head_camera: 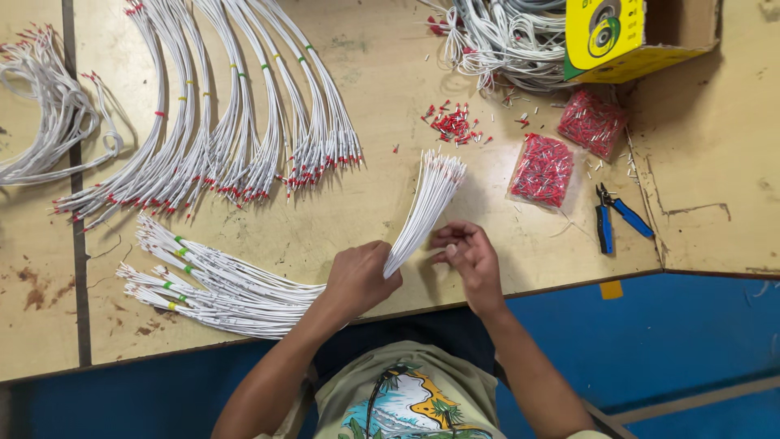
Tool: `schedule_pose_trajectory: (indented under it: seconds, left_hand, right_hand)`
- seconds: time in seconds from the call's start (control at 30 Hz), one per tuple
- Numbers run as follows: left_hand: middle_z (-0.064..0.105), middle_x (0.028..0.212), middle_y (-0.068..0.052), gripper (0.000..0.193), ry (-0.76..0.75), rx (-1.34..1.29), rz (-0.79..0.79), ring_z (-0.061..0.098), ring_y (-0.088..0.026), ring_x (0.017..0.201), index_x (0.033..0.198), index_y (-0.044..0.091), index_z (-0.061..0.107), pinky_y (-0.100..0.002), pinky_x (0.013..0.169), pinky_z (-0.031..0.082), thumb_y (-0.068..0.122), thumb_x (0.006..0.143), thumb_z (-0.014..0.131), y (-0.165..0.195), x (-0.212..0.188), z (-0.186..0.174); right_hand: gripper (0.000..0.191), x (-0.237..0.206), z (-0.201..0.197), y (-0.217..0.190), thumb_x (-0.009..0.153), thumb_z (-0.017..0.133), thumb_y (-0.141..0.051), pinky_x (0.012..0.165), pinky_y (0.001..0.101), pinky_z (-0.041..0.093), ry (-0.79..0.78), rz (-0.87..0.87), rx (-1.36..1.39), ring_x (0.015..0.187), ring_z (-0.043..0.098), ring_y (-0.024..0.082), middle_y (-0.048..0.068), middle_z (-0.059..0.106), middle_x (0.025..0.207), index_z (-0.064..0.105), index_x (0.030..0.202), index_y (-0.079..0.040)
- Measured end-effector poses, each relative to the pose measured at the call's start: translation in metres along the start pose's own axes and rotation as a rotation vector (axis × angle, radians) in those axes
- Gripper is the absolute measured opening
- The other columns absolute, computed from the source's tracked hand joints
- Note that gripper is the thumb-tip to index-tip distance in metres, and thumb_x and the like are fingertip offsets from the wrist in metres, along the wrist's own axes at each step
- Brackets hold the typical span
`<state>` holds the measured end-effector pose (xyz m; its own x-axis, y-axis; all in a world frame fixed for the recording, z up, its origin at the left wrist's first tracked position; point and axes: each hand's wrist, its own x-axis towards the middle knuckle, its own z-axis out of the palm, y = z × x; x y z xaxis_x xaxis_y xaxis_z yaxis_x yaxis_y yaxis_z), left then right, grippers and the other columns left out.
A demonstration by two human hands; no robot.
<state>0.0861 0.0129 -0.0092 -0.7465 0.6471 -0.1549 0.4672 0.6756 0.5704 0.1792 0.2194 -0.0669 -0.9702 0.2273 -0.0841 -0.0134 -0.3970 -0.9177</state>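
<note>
My wooden worktable (382, 89) has a pale, scuffed top, with a second board (715, 146) butted against it on the right. Far left lie loose white wire loops (49, 122), beside them fanned wire bundles with red tips (236, 114), and near me on the left more taped wire bundles (211, 280). Far right sits a yellow cardboard box (626, 36) by a tangle of white wire (504, 36), then loose red ferrules (452, 123), two clear bags of red ferrules (543, 169), and blue-handled pliers (613, 218).
</note>
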Motion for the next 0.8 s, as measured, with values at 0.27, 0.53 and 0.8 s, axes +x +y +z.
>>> schedule_pose_trajectory:
  seconds: [0.27, 0.53, 0.8]
  left_hand:
    - [0.066, 0.082, -0.014, 0.023, 0.097, 0.006, 0.068, 0.066, -0.038, 0.07, 0.081, 0.003, 0.061, -0.049, 0.064, 0.053, 0.023, 0.08, 0.073, 0.008, -0.02, -0.007]
    - [0.069, 0.095, -0.018, 0.066, 0.167, -0.314, 0.222, 0.07, -0.035, 0.082, 0.123, -0.003, 0.055, -0.044, 0.068, 0.056, 0.034, 0.075, 0.083, 0.013, -0.01, -0.012]
    - [0.066, 0.07, -0.007, 0.036, -0.446, -0.814, -0.091, 0.067, -0.013, 0.055, 0.108, -0.002, 0.061, -0.029, 0.051, 0.057, 0.032, 0.096, 0.067, 0.027, 0.006, -0.01]
  right_hand:
    - [0.08, 0.035, 0.021, -0.014, 0.088, 0.072, -0.04, 0.109, 0.0412, 0.051, -0.159, 0.186, 0.602, 0.126, 0.063, 0.026, 0.016, 0.06, 0.138, 0.037, 0.148, 0.0]
    - [0.058, 0.063, 0.036, 0.006, 0.094, 0.077, -0.014, 0.08, 0.0363, 0.053, -0.052, 0.06, 0.532, 0.083, 0.062, 0.016, 0.005, 0.061, 0.094, 0.048, 0.142, -0.001]
    - [0.033, 0.072, 0.009, -0.031, 0.101, 0.072, -0.011, 0.071, 0.0362, 0.052, -0.134, -0.003, 0.575, 0.073, 0.061, 0.017, 0.007, 0.059, 0.092, 0.055, 0.129, -0.004]
